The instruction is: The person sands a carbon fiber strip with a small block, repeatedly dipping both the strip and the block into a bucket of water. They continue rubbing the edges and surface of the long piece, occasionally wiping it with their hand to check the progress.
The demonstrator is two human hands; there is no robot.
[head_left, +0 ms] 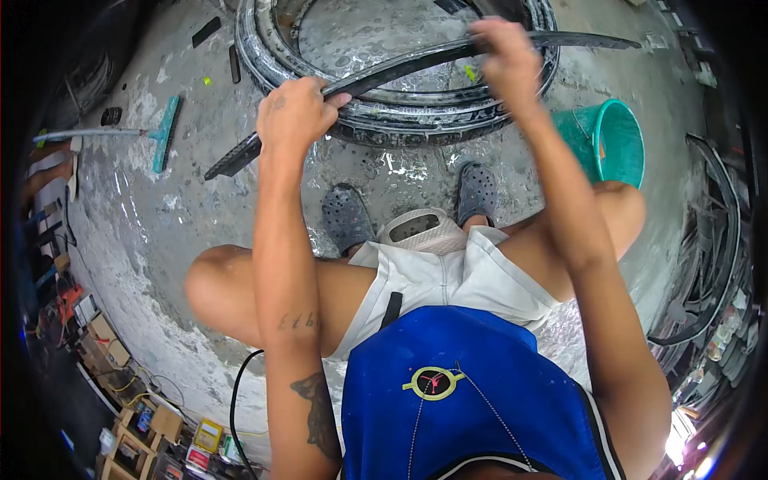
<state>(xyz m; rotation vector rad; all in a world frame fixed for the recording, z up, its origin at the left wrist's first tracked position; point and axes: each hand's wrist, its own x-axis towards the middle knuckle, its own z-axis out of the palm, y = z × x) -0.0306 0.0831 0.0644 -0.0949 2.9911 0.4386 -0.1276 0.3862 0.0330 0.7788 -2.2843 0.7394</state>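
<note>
A long, slightly bowed strip of black rubber [400,70] runs slantwise over the near side of a black tyre [432,116] lying flat on the wet floor. My left hand [294,116] is closed around the strip, thumb pointing right; the strip's wider, ridged end sticks out beyond it at the lower left. Farther along the strip, my right hand [508,68] is smeared by motion. Its fingers overlap the strip, but their grip cannot be made out. The thin end reaches past that hand to the right.
A green bucket [620,148] stands by my right knee. To the left lies a teal-headed floor squeegee or brush [166,134]. Small black pieces [206,32] lie on the floor. I sit low on a pale stool [416,232]. Rubber strips [720,240] line the right side; clutter [152,424] fills the lower left.
</note>
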